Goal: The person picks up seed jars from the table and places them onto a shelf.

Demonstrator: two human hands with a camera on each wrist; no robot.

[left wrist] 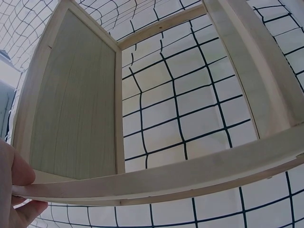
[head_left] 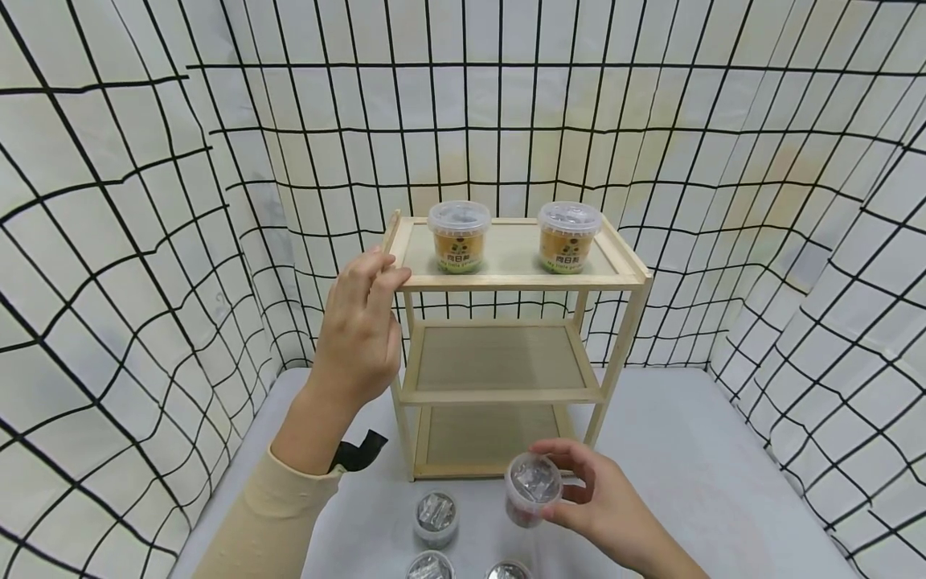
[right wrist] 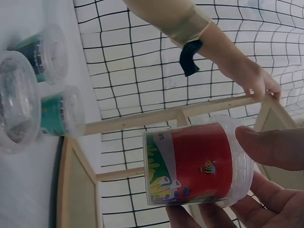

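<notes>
My left hand (head_left: 359, 330) grips the top left corner of a three-tier wooden shelf (head_left: 521, 282); in the left wrist view its thumb and fingers pinch the end of a rail (left wrist: 156, 178). Low before the shelf's right side, my right hand (head_left: 604, 503) holds a clear lidded plastic tub (head_left: 534, 481) between thumb and fingers. The right wrist view shows a red label (right wrist: 202, 161) with a small bee on this tub. Two tubs with orange labels, one left (head_left: 459, 239) and one right (head_left: 570, 239), stand upright on the top tier.
On the pale table (head_left: 694, 466), several more lidded tubs stand in front of the shelf, among them one at the left (head_left: 436, 516) and one at the bottom edge (head_left: 509, 570). White walls with a black grid (head_left: 506, 104) enclose the table at the back and sides.
</notes>
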